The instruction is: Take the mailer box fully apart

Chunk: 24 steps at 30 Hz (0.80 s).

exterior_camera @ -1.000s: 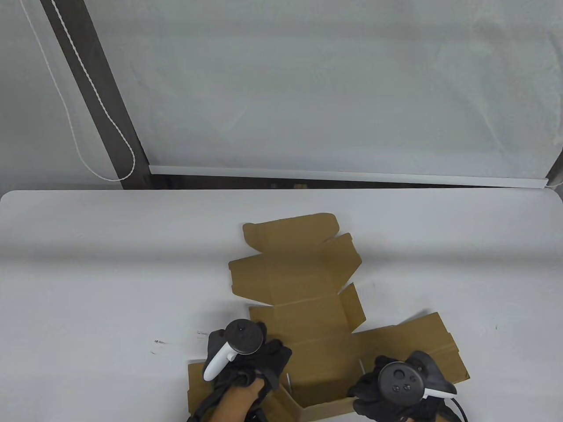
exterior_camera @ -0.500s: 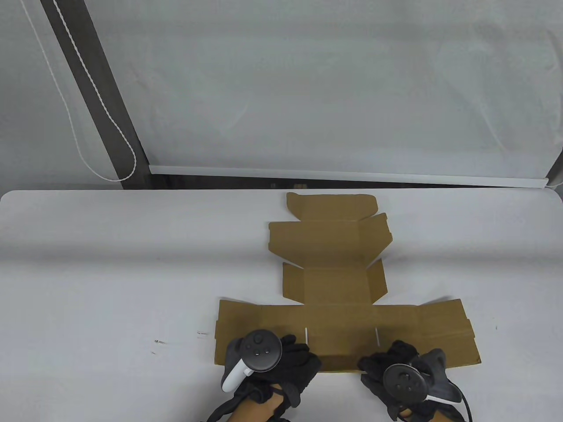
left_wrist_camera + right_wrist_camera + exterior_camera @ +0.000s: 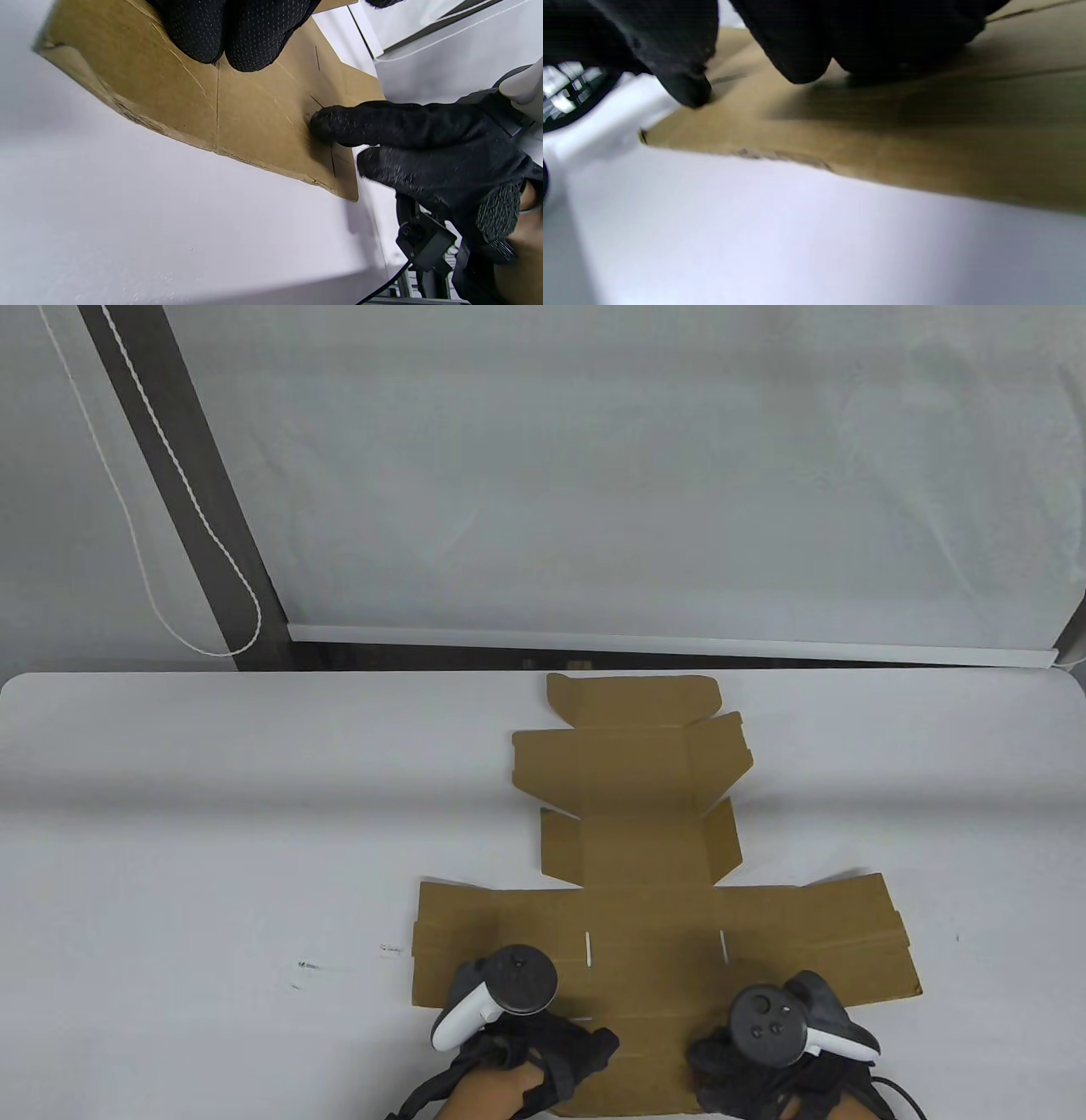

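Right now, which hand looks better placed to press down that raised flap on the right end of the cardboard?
Probably the right hand: it rests on the mailer box nearest that lifted right flap. The left hand presses the opposite side.

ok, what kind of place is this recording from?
Probably a data-capture bench in an office or lab, not a home. A plain white table sits against a window with a lowered roller blind and bead cord; gloved hands carry trackers over a flattened mailer box.

A white rounded table (image 3: 212, 814) stands before a pale translucent roller blind (image 3: 645, 475), with a white beaded cord (image 3: 161, 611) hanging beside a dark frame post (image 3: 182, 483).
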### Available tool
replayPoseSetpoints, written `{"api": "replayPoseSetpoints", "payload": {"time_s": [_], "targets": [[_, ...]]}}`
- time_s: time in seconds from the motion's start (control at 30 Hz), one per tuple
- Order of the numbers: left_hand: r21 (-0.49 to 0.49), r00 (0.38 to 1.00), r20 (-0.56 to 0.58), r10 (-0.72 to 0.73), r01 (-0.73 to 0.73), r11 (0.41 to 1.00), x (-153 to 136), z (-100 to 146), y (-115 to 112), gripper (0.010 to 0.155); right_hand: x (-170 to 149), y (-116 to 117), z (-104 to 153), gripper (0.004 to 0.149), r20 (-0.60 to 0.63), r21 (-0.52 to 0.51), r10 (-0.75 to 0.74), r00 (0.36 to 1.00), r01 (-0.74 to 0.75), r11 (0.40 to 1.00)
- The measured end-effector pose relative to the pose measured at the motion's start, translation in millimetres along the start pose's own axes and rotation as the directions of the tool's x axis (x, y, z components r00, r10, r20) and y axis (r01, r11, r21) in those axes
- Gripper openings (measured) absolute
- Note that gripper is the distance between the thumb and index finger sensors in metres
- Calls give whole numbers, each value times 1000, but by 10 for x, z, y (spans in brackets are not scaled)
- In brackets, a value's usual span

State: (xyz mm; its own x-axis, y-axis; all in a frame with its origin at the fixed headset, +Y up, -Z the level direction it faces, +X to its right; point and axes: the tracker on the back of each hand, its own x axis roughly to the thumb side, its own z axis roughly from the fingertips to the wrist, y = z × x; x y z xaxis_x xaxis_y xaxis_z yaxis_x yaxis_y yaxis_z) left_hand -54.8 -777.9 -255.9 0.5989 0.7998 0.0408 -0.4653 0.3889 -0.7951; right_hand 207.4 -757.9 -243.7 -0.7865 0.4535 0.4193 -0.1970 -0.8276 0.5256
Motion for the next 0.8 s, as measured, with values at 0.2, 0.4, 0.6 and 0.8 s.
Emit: {"api": "replayPoseSetpoints", "payload": {"time_s": [0.2, 0.4, 0.6, 0.8], "targets": [[140, 987, 151, -49, 28, 990, 103, 29, 135, 66, -57, -174, 52, 63, 51, -313, -5, 999, 21, 950], [180, 971, -195, -139, 175, 968, -34, 12, 114, 90, -209, -13, -96, 86, -156, -125, 162, 974, -182, 975], [-27, 812, -487, -321, 354, 935, -395, 1, 245, 98, -685, -101, 119, 94, -434, -23, 203, 878, -237, 971], [10, 834, -465, -296, 340, 940, -381, 79, 273, 96, -724, -119, 148, 92, -410, -25, 129, 903, -153, 988]]}}
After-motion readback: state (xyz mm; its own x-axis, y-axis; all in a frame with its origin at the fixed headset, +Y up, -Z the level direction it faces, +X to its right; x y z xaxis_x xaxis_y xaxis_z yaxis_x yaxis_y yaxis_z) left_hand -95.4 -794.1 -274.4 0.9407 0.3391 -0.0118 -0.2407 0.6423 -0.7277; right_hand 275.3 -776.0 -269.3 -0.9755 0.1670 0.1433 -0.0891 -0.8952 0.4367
